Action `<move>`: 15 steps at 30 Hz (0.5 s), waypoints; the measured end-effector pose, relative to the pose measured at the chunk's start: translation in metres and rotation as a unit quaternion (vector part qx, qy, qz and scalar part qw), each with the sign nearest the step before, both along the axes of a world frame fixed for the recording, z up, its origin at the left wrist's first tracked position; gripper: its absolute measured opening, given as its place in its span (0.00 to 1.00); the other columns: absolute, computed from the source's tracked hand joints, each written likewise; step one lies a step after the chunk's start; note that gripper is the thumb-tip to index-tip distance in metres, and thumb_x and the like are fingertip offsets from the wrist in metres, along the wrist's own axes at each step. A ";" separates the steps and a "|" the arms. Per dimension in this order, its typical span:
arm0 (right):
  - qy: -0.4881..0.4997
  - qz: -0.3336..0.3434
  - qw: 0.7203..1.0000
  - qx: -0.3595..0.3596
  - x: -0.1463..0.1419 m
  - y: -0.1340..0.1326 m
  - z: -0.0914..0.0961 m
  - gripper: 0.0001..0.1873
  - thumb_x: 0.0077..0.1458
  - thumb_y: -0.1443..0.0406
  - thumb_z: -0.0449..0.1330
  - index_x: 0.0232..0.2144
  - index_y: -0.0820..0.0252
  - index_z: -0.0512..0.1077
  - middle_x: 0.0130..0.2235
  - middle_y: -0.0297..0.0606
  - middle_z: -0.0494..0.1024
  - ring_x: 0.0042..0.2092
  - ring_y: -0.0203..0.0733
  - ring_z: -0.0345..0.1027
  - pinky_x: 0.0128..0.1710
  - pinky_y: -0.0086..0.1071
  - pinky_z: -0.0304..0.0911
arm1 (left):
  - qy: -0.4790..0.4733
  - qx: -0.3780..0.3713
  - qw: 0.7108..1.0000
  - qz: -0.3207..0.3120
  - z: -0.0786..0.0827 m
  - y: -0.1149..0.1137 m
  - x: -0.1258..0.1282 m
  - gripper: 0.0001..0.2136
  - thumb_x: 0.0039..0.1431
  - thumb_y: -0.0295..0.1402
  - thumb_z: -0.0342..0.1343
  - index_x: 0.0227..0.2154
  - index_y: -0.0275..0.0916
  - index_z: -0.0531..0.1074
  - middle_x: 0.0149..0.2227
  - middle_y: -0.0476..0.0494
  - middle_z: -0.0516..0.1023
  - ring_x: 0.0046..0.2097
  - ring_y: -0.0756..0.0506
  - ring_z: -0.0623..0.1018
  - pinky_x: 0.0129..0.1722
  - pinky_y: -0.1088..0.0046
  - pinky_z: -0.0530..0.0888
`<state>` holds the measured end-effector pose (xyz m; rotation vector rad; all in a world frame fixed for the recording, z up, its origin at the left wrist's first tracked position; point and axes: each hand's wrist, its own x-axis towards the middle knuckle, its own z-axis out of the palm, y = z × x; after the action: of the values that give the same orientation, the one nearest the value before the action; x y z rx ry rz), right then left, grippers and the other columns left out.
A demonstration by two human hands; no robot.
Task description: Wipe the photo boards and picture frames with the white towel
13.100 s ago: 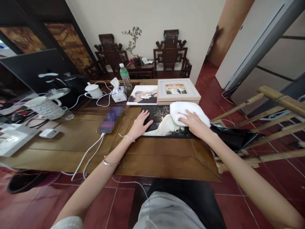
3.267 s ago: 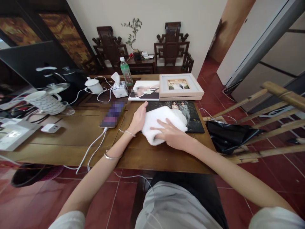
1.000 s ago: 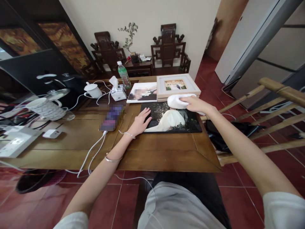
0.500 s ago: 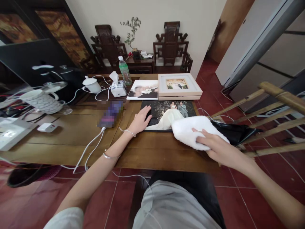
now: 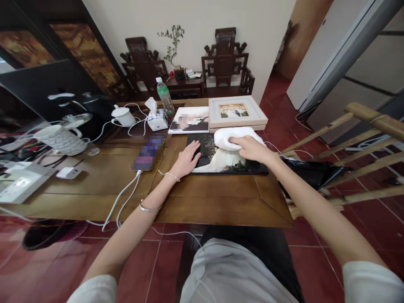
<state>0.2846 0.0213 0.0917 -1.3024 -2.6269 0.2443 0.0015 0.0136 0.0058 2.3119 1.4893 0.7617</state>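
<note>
- White cloth [image 5: 232, 132] is being gripped in my right hand [image 5: 254, 148], the fingers pinching its folds, and is lying across the upper part of the dark photo panel [image 5: 214, 162].
- My left hand [image 5: 187, 160] is resting with fingers spread at the panel's left edge.
- The panel's far edge is running close along the framed picture [image 5: 236, 111] and the white-edged print [image 5: 196, 121], leaving little room there.
- Its near edge is facing a wide strip of the bench [image 5: 205, 200]; its right end is sitting near the bench's side, with bamboo rails [image 5: 372, 118] standing beyond.
- The phone [image 5: 147, 155] is lying left of my left hand, apart from it.
- Half a second ago the cloth was covering the panel's lower right corner; now that corner is showing, while my left hand is keeping its place.
</note>
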 end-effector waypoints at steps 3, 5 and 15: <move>0.013 -0.012 1.000 0.004 -0.016 0.017 -0.001 0.34 0.46 0.79 0.49 0.54 0.61 0.73 0.48 0.49 0.80 0.47 0.51 0.71 0.43 0.34 0.60 | -0.005 0.004 1.000 0.000 -0.001 0.000 -0.002 0.24 0.68 0.39 0.44 0.63 0.37 0.62 0.68 0.35 0.60 0.70 0.40 0.57 0.67 0.48 0.57; 0.014 -0.017 1.000 0.011 -0.020 0.016 -0.004 0.33 0.47 0.80 0.49 0.55 0.61 0.72 0.48 0.49 0.79 0.48 0.52 0.71 0.45 0.36 0.61 | -0.006 0.007 1.000 -0.001 -0.002 0.000 -0.003 0.23 0.68 0.39 0.44 0.63 0.38 0.62 0.68 0.35 0.60 0.70 0.40 0.57 0.67 0.48 0.57; -0.037 0.039 0.998 -0.019 -0.009 -0.108 -0.023 0.40 0.41 0.84 0.46 0.55 0.60 0.72 0.57 0.50 0.73 0.69 0.58 0.48 0.64 0.60 0.47 | 0.007 0.003 1.000 0.006 0.002 -0.001 0.003 0.23 0.67 0.38 0.44 0.62 0.34 0.64 0.68 0.34 0.60 0.70 0.39 0.58 0.67 0.49 0.57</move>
<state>0.2755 -0.0867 0.0685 -1.2460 -2.7511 0.2623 0.0042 0.0122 0.0077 2.3190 1.5096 0.7571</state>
